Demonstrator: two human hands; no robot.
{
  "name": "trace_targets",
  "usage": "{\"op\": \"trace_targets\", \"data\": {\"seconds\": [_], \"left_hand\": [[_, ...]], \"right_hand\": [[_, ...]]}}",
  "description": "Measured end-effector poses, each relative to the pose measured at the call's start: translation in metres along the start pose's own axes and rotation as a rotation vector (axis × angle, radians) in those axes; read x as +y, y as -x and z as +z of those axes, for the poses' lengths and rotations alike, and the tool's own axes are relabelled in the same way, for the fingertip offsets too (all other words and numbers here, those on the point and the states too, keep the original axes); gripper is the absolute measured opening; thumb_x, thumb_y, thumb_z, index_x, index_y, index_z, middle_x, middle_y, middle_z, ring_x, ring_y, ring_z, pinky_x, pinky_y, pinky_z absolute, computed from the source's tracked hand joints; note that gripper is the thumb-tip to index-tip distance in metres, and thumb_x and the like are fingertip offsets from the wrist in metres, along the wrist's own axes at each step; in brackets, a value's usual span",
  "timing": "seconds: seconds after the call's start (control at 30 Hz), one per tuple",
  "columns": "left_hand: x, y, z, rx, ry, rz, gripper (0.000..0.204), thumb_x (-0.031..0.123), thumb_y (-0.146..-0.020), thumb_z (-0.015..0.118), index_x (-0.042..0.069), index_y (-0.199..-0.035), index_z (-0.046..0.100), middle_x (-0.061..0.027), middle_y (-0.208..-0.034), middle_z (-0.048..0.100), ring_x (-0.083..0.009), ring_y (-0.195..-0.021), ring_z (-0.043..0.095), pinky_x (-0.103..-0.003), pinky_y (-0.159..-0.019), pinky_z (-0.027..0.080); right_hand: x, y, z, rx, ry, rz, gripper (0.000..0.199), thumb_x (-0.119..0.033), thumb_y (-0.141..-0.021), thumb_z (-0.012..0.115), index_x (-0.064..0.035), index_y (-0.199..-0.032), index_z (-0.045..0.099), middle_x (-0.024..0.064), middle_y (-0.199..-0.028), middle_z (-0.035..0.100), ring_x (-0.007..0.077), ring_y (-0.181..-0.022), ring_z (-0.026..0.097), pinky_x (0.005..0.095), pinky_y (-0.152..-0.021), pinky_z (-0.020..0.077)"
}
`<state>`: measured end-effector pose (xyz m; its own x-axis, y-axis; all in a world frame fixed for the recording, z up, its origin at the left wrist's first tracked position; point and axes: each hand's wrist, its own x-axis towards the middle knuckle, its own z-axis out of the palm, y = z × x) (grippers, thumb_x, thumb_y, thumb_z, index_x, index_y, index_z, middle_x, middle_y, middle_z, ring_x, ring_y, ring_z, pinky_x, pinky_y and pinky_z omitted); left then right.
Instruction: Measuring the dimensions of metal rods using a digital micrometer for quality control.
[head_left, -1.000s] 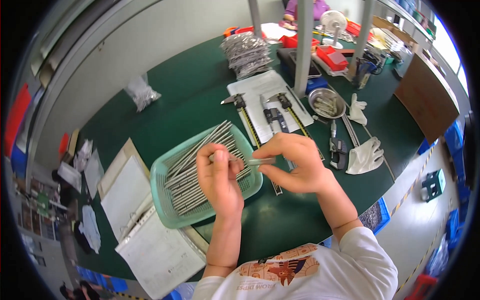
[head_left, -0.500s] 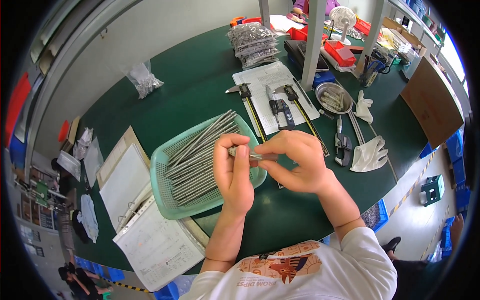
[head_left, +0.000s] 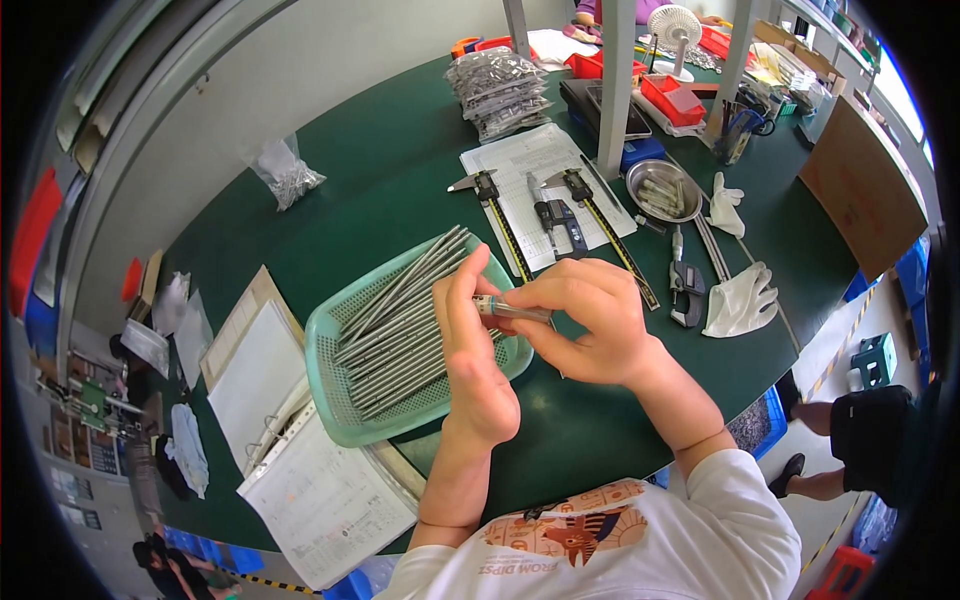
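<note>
Left hand (head_left: 475, 360) and right hand (head_left: 585, 320) pinch one short metal rod (head_left: 512, 311) between fingertips above a green mesh basket (head_left: 345, 420) of rods.

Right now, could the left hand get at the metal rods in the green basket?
Probably yes: the left hand hovers right over the green basket, whose top is open, with the metal rods lying bare. But its fingers are busy pinching a small metal rod.
</note>
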<state>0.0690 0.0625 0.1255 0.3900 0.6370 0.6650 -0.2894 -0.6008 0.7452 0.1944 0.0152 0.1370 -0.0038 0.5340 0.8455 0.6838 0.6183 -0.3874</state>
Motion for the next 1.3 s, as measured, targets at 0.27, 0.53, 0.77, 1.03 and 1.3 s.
{"op": "trace_targets", "data": {"seconds": [0.27, 0.53, 0.77, 1.03, 1.3], "left_hand": [[0.007, -0.004, -0.011, -0.01, 0.085, -0.05, 0.042, 0.013, -0.085, 0.048, -0.004, -0.123, 0.037, -0.0102, -0.097, 0.05, -0.0103, -0.076, 0.047, -0.02, -0.064, 0.043], [-0.002, -0.003, -0.017, 0.093, 0.152, 0.01, 0.024, 0.007, -0.075, 0.065, -0.004, -0.095, 0.057, -0.0108, -0.085, 0.059, -0.0122, -0.075, 0.055, -0.019, -0.06, 0.044], [0.001, -0.001, -0.024, 0.067, 0.145, -0.021, 0.021, 0.007, -0.072, 0.067, -0.005, -0.088, 0.06, -0.0088, -0.074, 0.059, -0.0132, -0.065, 0.057, -0.02, -0.056, 0.044], [0.003, 0.001, -0.026, -0.015, 0.228, -0.047, 0.019, 0.006, -0.072, 0.067, -0.005, -0.086, 0.06, -0.0112, -0.071, 0.06, -0.0148, -0.061, 0.059, -0.022, -0.056, 0.048], [-0.003, -0.003, -0.01, 0.032, 0.2, -0.218, 0.019, 0.011, -0.081, 0.059, -0.005, -0.091, 0.056, -0.008, -0.074, 0.06, -0.0113, -0.061, 0.058, -0.021, -0.056, 0.047]], "right_hand": [[-0.001, -0.005, -0.006, 0.05, -0.096, 0.044, 0.022, 0.005, -0.062, 0.065, 0.0009, -0.083, 0.06, 0.0095, -0.072, 0.059, 0.0158, -0.056, 0.057, 0.023, -0.049, 0.0449], [-0.005, -0.006, -0.013, 0.077, -0.097, -0.016, 0.022, 0.002, -0.062, 0.066, 0.0004, -0.084, 0.061, 0.0096, -0.071, 0.059, 0.0175, -0.058, 0.056, 0.025, -0.049, 0.0447], [-0.005, -0.004, -0.015, 0.029, -0.093, -0.008, 0.023, 0.001, -0.064, 0.065, 0.0007, -0.086, 0.061, 0.0095, -0.07, 0.058, 0.019, -0.057, 0.056, 0.0266, -0.05, 0.0444], [-0.01, -0.004, -0.017, -0.007, -0.132, -0.012, 0.021, -0.003, -0.067, 0.064, -0.0029, -0.088, 0.059, 0.0069, -0.068, 0.054, 0.0217, -0.057, 0.054, 0.0306, -0.05, 0.0418], [0.004, -0.004, -0.021, -0.132, -0.128, 0.231, 0.016, -0.01, -0.074, 0.059, -0.0015, -0.088, 0.056, 0.0087, -0.07, 0.053, 0.024, -0.058, 0.052, 0.0305, -0.053, 0.041]]}}
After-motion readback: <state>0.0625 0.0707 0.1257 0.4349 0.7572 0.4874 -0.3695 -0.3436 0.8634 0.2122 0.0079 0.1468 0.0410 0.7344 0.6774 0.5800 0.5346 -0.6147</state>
